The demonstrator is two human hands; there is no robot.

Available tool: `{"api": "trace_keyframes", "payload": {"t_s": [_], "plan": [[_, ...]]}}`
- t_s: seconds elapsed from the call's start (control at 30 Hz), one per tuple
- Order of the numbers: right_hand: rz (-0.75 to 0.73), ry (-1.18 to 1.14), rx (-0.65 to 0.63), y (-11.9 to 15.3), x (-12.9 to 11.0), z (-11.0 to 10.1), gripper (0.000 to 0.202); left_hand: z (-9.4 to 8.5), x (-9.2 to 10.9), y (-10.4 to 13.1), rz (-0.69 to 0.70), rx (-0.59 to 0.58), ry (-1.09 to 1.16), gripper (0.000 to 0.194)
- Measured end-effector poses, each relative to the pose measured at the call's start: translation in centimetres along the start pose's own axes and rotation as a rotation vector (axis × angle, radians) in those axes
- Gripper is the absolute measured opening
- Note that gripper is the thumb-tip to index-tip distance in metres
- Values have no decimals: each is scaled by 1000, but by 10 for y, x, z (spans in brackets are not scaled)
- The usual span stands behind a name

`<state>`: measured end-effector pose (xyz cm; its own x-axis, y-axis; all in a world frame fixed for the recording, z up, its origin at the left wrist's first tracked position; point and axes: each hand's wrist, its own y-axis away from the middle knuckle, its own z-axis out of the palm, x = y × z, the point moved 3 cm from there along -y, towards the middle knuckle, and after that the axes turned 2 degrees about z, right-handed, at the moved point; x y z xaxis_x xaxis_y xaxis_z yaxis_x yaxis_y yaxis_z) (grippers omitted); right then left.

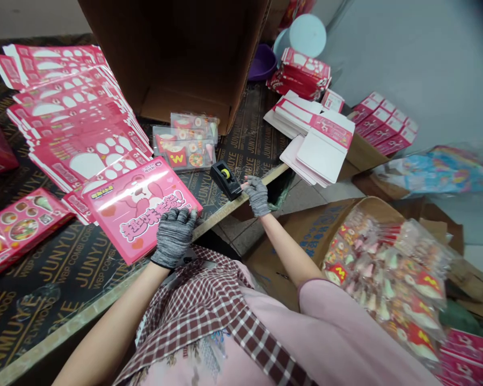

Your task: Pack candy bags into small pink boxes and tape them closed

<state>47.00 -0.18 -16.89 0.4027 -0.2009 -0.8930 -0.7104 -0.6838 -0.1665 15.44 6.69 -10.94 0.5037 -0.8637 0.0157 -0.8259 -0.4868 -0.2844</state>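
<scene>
My left hand [174,237], in a grey knitted glove, lies over the near edge of a pink printed box [139,206] with a cartoon bear on it and holds it against the table. The fingers are curled onto its top; the thumb's grip is partly hidden. My right hand [256,194], gloved with bare fingertips, is at the cutting end of a black tape dispenser [226,183] near the table's edge. Its fingertips are pinched together there, apparently on the tape's end, which is too small to see clearly. A yellow-cored tape roll [225,173] sits in the dispenser.
Flat pink cartons [80,118] lie overlapped at left, near another printed box [24,230]. Clear packets [187,147] lie before a large open carton [193,59]. White-backed cartons [324,139] are at the table's right end. A cardboard box of bagged pieces [386,284] stands to the right.
</scene>
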Motion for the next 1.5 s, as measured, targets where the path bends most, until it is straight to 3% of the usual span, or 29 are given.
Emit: {"api": "trace_keyframes", "payload": {"t_s": [0.1,0.27,0.47,0.53,0.7,0.77,0.87,1.0,1.1,1.23,1.3,1.47,1.5], "plan": [[161,-69,11,16,13,-2,20,1,-2,1,8,27,16,41],[192,-2,72,27,20,5,21,1,-3,-1,17,60,40,40],[226,-42,133,44,-8,0,30,-6,-7,13,-74,78,83,34],[231,-113,25,63,-32,8,35,-13,-11,24,-100,141,63,22],[293,-486,-702,117,-110,62,44,-26,-12,40,-78,310,-48,12],[352,-598,-839,128,-128,80,44,-26,-11,42,-81,344,-70,14],[444,-674,-854,131,-128,94,43,-24,-12,44,-99,307,-16,13],[469,-681,-853,129,-117,100,41,-23,-12,39,-76,152,112,31],[382,-584,-836,128,-119,98,46,-24,-12,28,-119,78,131,22],[139,-256,-867,117,-126,88,56,-20,-11,15,-137,35,112,31],[45,-117,-756,99,-118,74,51,-16,-11,15,-114,62,83,26],[-71,178,-62,25,-61,15,27,-6,-11,22,-88,99,41,23],[-63,233,-10,12,-47,7,22,-5,-11,23,-88,98,35,25]]}}
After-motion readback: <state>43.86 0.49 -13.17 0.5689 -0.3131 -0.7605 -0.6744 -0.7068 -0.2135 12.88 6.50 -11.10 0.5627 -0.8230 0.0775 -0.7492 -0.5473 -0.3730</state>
